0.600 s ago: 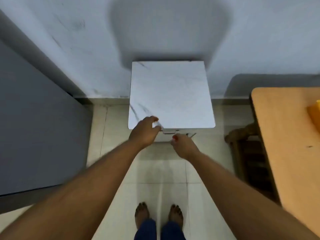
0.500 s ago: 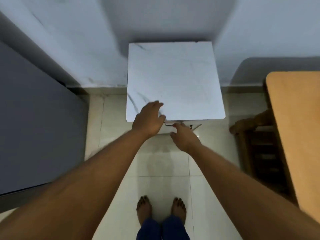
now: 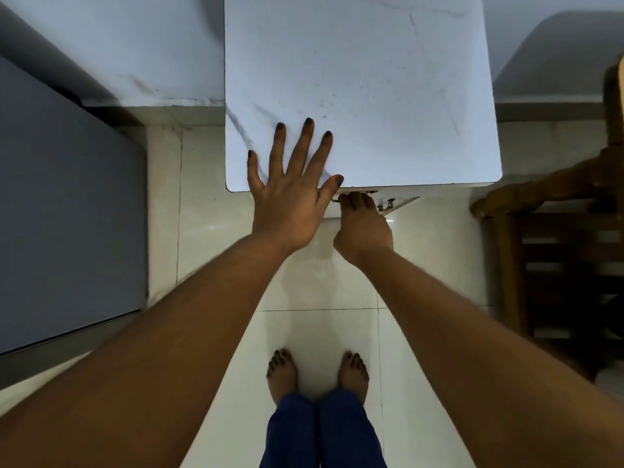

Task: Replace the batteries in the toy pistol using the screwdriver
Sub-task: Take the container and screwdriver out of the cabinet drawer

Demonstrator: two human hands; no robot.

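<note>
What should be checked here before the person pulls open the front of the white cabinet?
1. Left hand braced flat on the white marble-patterned cabinet top: ok.
2. Right hand fingers curled under the front edge at the small metal handle: ok.
3. Grip fully closed on the handle: cannot tell, fingers hide it.
4. Bare feet standing back from the cabinet on the pale tiled floor: ok.
5. Toy pistol, batteries, screwdriver in view: not ok, none visible.
</note>
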